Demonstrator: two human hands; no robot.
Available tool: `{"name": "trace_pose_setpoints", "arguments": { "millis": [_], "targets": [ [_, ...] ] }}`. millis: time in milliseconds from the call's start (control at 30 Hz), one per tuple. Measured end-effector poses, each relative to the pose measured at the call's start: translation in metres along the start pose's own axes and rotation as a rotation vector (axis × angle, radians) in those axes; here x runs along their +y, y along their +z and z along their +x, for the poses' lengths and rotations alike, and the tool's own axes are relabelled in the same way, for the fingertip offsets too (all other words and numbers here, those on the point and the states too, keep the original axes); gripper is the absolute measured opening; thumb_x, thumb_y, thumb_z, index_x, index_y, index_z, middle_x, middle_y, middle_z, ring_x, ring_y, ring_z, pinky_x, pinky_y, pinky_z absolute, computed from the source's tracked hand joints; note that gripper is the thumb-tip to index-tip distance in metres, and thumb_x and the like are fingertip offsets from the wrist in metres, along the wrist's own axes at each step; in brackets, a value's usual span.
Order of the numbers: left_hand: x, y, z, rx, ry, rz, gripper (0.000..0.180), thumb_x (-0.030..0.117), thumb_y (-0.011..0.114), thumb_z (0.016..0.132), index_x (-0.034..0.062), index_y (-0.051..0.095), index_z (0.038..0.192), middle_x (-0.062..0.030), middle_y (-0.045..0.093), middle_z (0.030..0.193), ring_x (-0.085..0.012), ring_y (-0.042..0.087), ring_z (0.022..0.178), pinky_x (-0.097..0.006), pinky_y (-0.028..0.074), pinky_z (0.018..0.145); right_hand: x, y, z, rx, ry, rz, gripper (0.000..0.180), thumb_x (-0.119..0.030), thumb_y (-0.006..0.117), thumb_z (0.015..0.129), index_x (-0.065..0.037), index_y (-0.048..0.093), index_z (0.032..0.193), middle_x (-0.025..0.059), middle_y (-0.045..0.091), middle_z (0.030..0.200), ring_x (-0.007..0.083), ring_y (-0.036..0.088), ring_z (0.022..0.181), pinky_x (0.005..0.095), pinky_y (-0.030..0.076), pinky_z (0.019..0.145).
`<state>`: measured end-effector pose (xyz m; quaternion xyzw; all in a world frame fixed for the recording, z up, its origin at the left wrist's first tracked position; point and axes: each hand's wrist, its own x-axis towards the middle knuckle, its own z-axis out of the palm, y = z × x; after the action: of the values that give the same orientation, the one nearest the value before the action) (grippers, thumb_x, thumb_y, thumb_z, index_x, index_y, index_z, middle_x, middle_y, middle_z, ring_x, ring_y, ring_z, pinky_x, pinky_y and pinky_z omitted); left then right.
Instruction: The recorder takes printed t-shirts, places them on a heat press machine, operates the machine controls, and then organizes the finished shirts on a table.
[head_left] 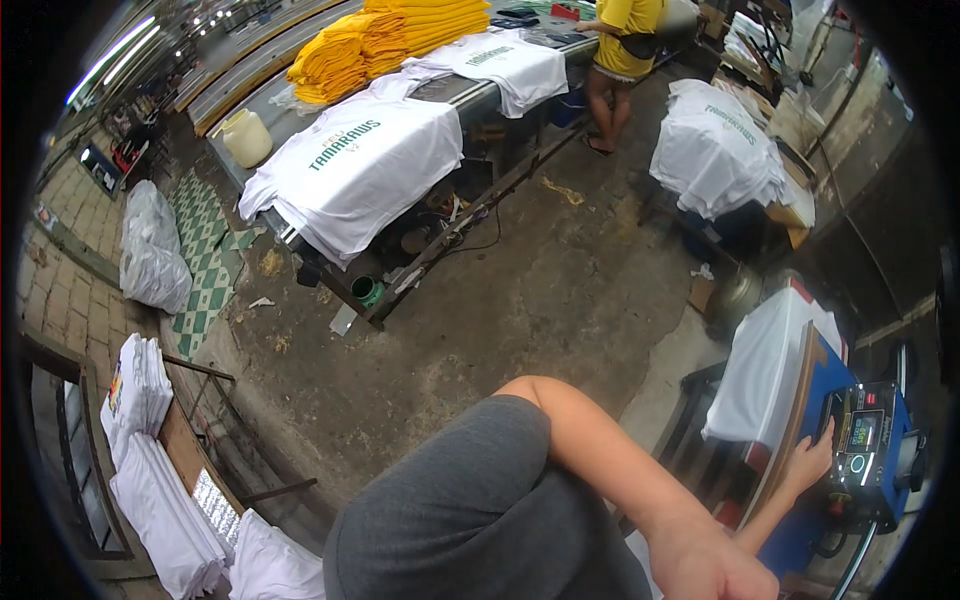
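Observation:
At the lower right, my right hand [808,463] reaches to the black handle [831,412] on the front of a blue heat press, its fingers closed round it. The press's control box [866,440] has a small lit display and sits just beside that hand. A white T-shirt [765,355] is draped beside the press's blue, brown-edged plate [815,365]. My left arm, in a grey sleeve, bends across the bottom of the head view. My left hand [712,572] is near the lower edge, partly cut off, with its fingers hidden.
White printed T-shirts [350,160] lie over a long table with stacked yellow cloth [350,50]. Another white pile [715,150] stands at right. Folded white shirts [165,510] rest on a rack at lower left. A person in yellow [625,30] stands at the far table.

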<state>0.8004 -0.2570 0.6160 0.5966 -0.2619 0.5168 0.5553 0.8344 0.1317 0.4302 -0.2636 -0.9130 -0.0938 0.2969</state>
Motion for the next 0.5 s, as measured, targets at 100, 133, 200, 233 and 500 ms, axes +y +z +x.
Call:
{"name": "trace_pose_setpoints", "arguments": {
  "millis": [100, 133, 200, 233, 500],
  "targets": [
    [-0.025, 0.006, 0.007, 0.036, 0.029, 0.072, 0.021, 0.014, 0.059, 0.083, -0.0070, 0.057, 0.080, -0.0045, 0.048, 0.056, -0.0142, 0.047, 0.049, -0.027, 0.036, 0.046, 0.003, -0.026, -0.035, 0.097, 0.000, -0.014, 0.051, -0.004, 0.056, 0.072, -0.008, 0.046, 0.122, 0.0178, 0.059, 0.103, 0.0338, 0.055, 0.087, 0.0416, 0.039, 0.079],
    [-0.032, 0.004, 0.008, 0.028, 0.027, 0.054, 0.021, 0.014, 0.059, 0.083, -0.0070, 0.057, 0.080, -0.0045, 0.048, 0.056, -0.0142, 0.047, 0.049, -0.027, 0.036, 0.046, 0.004, -0.035, -0.048, 0.117, -0.008, -0.014, 0.050, -0.004, 0.056, 0.073, -0.008, 0.047, 0.122, 0.0174, 0.059, 0.104, 0.0330, 0.055, 0.086, 0.0412, 0.039, 0.079],
    [-0.046, -0.002, 0.006, -0.059, -0.129, 0.247, 0.015, 0.010, 0.058, 0.081, -0.0054, 0.056, 0.085, -0.0062, 0.051, 0.065, -0.0166, 0.052, 0.060, -0.027, 0.041, 0.053, 0.006, -0.055, -0.072, 0.071, 0.049, -0.037, 0.049, -0.004, 0.056, 0.073, -0.008, 0.048, 0.121, 0.0161, 0.059, 0.103, 0.0326, 0.055, 0.085, 0.0409, 0.039, 0.079],
    [-0.057, -0.002, 0.001, 0.111, -0.118, 0.283, 0.021, 0.015, 0.054, 0.084, -0.0042, 0.056, 0.077, -0.0057, 0.052, 0.063, -0.0142, 0.051, 0.059, -0.026, 0.041, 0.054, 0.006, -0.064, -0.084, 0.087, 0.044, 0.008, 0.048, -0.005, 0.056, 0.073, -0.008, 0.049, 0.121, 0.0149, 0.059, 0.102, 0.0320, 0.054, 0.085, 0.0407, 0.039, 0.079],
    [-0.155, -0.042, -0.149, 0.830, -0.989, 0.883, 0.024, 0.024, 0.050, 0.086, 0.0015, 0.057, 0.087, -0.0061, 0.058, 0.074, -0.0137, 0.055, 0.067, -0.029, 0.045, 0.062, 0.002, -0.143, -0.176, 0.101, 0.073, 0.001, 0.042, -0.009, 0.056, 0.079, -0.006, 0.048, 0.121, 0.0130, 0.053, 0.084, 0.0303, 0.047, 0.078, 0.0395, 0.036, 0.077]
  ]
}}
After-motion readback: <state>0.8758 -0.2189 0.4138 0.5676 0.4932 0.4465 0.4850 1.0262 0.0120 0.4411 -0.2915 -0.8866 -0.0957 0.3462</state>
